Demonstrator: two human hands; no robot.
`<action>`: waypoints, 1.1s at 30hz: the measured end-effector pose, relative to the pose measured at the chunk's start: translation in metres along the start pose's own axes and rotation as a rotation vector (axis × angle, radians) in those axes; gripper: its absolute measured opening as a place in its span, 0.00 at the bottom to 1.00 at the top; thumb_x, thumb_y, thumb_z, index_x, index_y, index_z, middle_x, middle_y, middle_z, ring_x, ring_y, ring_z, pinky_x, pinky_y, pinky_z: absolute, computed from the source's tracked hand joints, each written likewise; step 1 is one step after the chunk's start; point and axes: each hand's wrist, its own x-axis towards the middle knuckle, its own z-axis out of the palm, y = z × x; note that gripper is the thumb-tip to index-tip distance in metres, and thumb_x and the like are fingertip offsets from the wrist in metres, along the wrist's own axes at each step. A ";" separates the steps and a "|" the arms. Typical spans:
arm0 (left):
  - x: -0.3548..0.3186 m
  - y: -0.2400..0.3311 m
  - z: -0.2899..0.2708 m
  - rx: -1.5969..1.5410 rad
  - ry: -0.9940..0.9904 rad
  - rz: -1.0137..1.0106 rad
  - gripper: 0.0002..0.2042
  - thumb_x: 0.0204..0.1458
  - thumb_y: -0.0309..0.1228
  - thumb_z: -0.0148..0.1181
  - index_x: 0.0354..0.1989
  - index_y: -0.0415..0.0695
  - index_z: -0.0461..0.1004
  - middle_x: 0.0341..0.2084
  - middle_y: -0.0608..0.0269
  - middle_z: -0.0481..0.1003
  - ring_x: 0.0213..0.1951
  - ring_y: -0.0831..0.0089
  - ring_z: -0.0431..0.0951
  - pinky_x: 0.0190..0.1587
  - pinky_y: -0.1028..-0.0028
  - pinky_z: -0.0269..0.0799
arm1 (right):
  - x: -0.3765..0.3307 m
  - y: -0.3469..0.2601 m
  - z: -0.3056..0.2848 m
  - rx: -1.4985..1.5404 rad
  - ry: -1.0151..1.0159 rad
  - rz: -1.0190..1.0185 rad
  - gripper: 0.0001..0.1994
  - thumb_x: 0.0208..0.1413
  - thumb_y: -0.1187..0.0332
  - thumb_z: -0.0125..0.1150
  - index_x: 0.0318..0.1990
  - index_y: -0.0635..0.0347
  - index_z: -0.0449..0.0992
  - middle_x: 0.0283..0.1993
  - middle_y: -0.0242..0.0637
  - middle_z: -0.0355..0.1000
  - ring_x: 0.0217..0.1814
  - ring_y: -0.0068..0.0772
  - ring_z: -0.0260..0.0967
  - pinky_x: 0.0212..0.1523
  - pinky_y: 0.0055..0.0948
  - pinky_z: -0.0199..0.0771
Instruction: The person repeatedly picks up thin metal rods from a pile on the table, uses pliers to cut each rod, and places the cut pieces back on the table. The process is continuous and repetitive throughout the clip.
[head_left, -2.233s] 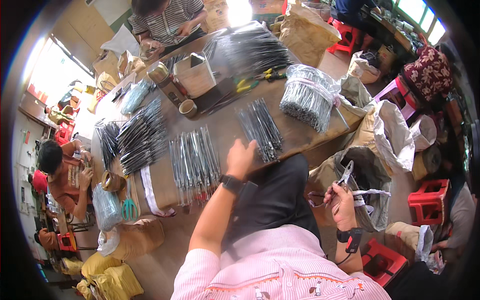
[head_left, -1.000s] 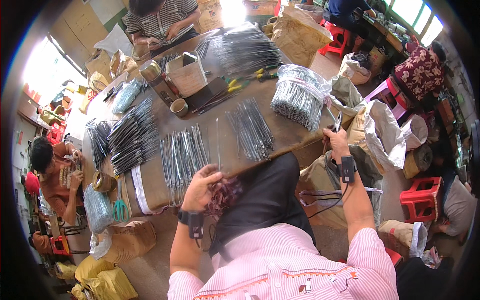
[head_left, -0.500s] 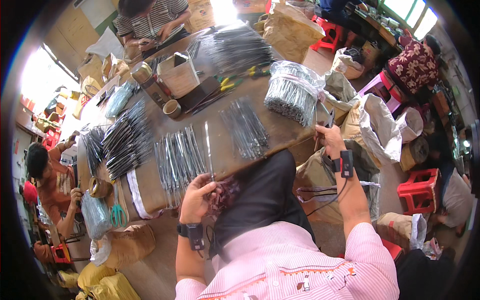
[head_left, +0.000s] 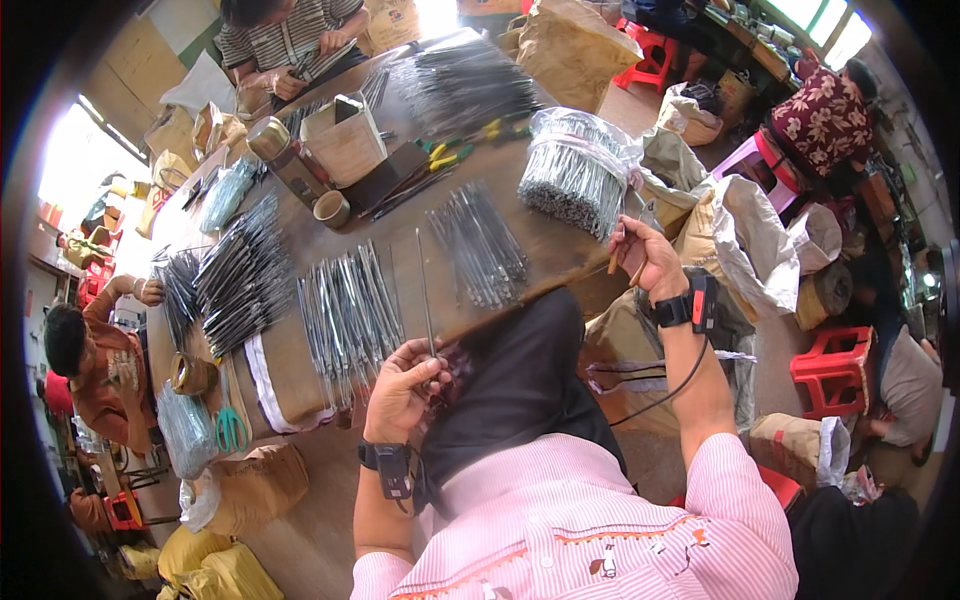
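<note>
My left hand [head_left: 408,388] is closed, pinching the lower end of a thin metal strip [head_left: 425,285] that stands up over the table edge. Wrapped in my right hand [head_left: 650,262] are pliers [head_left: 613,264] with orange-brown handles; their jaws are mostly hidden. That hand is just below a thick bundle of silvery strips [head_left: 570,185] tied in clear plastic. Between the hands, on the table, lies a small spread of grey strips [head_left: 480,245]. A larger row of shiny strips [head_left: 350,320] is left of the one I hold.
Across the brown table [head_left: 300,380] are dark strip piles [head_left: 245,275], a flask [head_left: 285,155], an open box [head_left: 345,140], a tape roll [head_left: 332,209] and yellow-handled pliers [head_left: 443,157]. Teal scissors [head_left: 232,428] hang at the left edge. Sacks [head_left: 745,240] crowd the right; co-workers sit around.
The strip in my left hand has turned from its bright flat face to a narrow dark edge. My right hand has moved up and left slightly, its fingers shifting on the pliers.
</note>
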 end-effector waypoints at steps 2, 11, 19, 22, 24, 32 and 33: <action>-0.003 -0.002 0.003 0.017 0.017 -0.017 0.12 0.51 0.21 0.61 0.44 0.40 0.72 0.33 0.56 0.78 0.32 0.70 0.81 0.30 0.82 0.76 | -0.013 0.008 0.005 -0.040 0.030 0.016 0.04 0.55 0.71 0.60 0.32 0.59 0.72 0.26 0.33 0.72 0.29 0.31 0.71 0.36 0.31 0.74; -0.005 -0.021 0.026 0.096 -0.016 -0.057 0.16 0.50 0.24 0.62 0.48 0.34 0.72 0.38 0.53 0.77 0.38 0.62 0.81 0.42 0.74 0.78 | -0.067 0.046 0.054 -0.547 0.010 -0.218 0.07 0.53 0.73 0.63 0.37 0.63 0.73 0.28 0.35 0.73 0.27 0.27 0.71 0.30 0.26 0.72; -0.013 -0.038 0.042 0.160 -0.035 -0.018 0.10 0.49 0.21 0.61 0.40 0.36 0.70 0.33 0.58 0.75 0.36 0.65 0.80 0.39 0.74 0.77 | -0.111 0.111 0.096 -0.562 -0.165 -0.142 0.10 0.54 0.74 0.63 0.41 0.64 0.70 0.31 0.38 0.75 0.30 0.27 0.73 0.33 0.24 0.74; -0.013 -0.041 0.044 0.178 -0.039 0.027 0.08 0.49 0.19 0.61 0.37 0.37 0.71 0.32 0.59 0.75 0.34 0.68 0.80 0.39 0.74 0.77 | -0.119 0.121 0.105 -0.605 -0.148 -0.187 0.08 0.54 0.75 0.62 0.40 0.63 0.70 0.31 0.39 0.75 0.30 0.26 0.74 0.33 0.24 0.75; -0.012 -0.042 0.045 0.195 -0.015 0.042 0.09 0.46 0.17 0.63 0.36 0.38 0.73 0.31 0.60 0.76 0.33 0.69 0.80 0.38 0.73 0.78 | -0.123 0.125 0.109 -0.608 -0.164 -0.212 0.08 0.55 0.74 0.62 0.39 0.64 0.70 0.31 0.37 0.75 0.30 0.23 0.73 0.23 0.20 0.72; -0.013 -0.040 0.054 0.272 -0.084 0.118 0.09 0.49 0.20 0.62 0.37 0.35 0.71 0.30 0.61 0.76 0.32 0.76 0.76 0.38 0.78 0.73 | -0.136 0.137 0.109 -0.653 -0.167 -0.134 0.05 0.55 0.75 0.61 0.36 0.63 0.71 0.30 0.35 0.75 0.29 0.22 0.73 0.29 0.20 0.74; -0.012 -0.039 0.054 0.274 -0.081 0.121 0.09 0.49 0.20 0.62 0.37 0.35 0.71 0.31 0.60 0.77 0.33 0.76 0.77 0.38 0.78 0.73 | -0.137 0.139 0.109 -0.662 -0.184 -0.134 0.05 0.55 0.75 0.61 0.36 0.63 0.71 0.30 0.35 0.75 0.29 0.22 0.73 0.28 0.20 0.74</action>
